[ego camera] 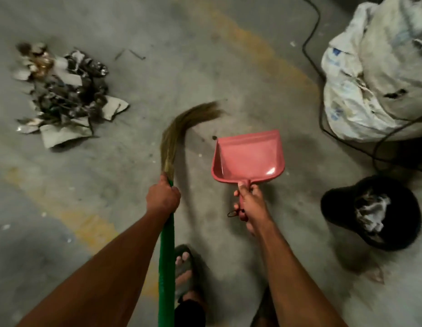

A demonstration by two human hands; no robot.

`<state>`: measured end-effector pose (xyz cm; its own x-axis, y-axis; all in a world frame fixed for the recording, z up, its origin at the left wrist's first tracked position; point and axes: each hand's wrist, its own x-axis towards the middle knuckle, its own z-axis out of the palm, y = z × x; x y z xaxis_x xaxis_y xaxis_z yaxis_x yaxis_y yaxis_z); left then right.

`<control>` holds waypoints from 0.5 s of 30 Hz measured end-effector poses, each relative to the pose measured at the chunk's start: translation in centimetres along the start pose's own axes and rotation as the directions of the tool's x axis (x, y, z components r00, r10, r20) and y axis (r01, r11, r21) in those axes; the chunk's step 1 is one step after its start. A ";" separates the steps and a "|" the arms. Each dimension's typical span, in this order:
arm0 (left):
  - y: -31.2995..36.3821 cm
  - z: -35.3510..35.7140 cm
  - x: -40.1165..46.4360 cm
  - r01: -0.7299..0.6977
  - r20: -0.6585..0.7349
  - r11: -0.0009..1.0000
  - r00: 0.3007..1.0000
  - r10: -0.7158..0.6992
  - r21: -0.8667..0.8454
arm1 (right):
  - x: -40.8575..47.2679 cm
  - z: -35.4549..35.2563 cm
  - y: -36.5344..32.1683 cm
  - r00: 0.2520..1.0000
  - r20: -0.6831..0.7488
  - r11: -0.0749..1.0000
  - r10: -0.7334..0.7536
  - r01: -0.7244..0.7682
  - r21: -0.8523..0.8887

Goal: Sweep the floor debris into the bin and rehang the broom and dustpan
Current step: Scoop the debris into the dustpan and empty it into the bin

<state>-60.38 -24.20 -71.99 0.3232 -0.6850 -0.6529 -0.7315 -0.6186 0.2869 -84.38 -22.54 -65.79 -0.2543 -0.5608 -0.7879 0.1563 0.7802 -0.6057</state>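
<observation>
My left hand (162, 197) grips the green handle of a grass broom (179, 131), whose brown bristles curve up and to the right just above the floor. My right hand (251, 204) grips the handle of a pink dustpan (250, 156), held level with its mouth pointing away from me. A pile of debris (66, 93), torn paper, foil and dark scraps, lies on the concrete floor at the upper left, well apart from both tools. A black bin (370, 213) with crumpled paper inside stands on the floor at the right.
A large white sack (375, 74) sits at the upper right with a black cable (313, 27) running around it. My sandalled foot (185, 272) is on the floor between my arms. Faded yellow paint bands cross the grey floor. Small specks lie near the dustpan's mouth.
</observation>
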 end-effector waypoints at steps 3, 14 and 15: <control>-3.0 -4.7 2.0 -0.001 -0.110 0.999 0.994 -0.004 -0.038 | -0.5 5.8 -1.0 0.999 0.050 0.999 -0.011 0.012 -0.035; -9.6 -12.7 6.3 -0.150 -0.231 0.959 0.969 0.093 -0.242 | -2.2 23.5 -4.9 0.970 0.234 0.988 -0.060 0.091 -0.124; -10.2 -13.1 7.3 -0.124 -0.202 0.967 0.976 0.079 -0.222 | -1.7 24.8 -4.8 0.970 0.238 0.987 -0.048 0.082 -0.137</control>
<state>-42.68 -27.92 -70.50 0.3787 -0.7954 -0.4733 -0.6140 -0.5985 0.5145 -61.04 -32.19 -64.30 -0.0270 -0.6471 -0.7619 0.0023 0.7621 -0.6474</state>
